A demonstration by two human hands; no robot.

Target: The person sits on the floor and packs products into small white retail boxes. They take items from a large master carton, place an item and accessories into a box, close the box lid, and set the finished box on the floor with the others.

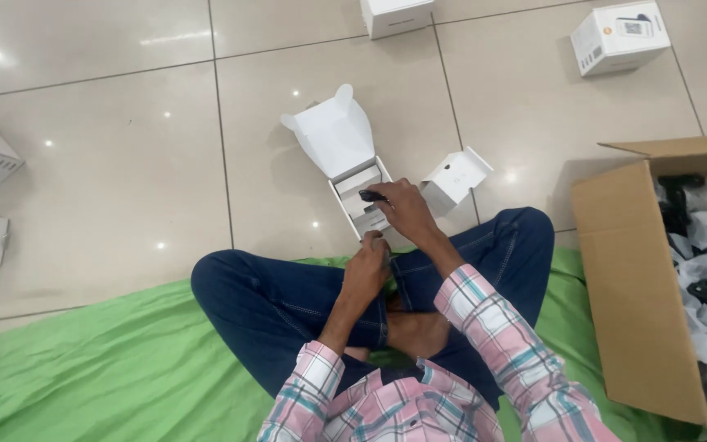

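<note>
I read this as the packing step: the open white carton sits on the tile floor just ahead of the crossed knees, lid flap up and tilted away, a light insert visible inside. Right hand is over the carton's near end, fingers pinched around a small dark item held at the carton mouth; I can't tell what the item is, nor whether it's already seated or just above the insert. Left hand is at the carton's near edge, fingers curled together, apparently steadying it; whether it grips anything is hidden. A small white folded insert piece lies just right of the carton, apart from it. Closed white boxes are scattered well apart on the floor, more at the left edge. A brown cardboard box to the right holds crumpled white wrapping and dark parts. The person sits on a green sheet. My judgement: the next move needs the dark item lined up with its slot in the insert, left hand keeping the carton still, then the loose piece and the flap.
</note>
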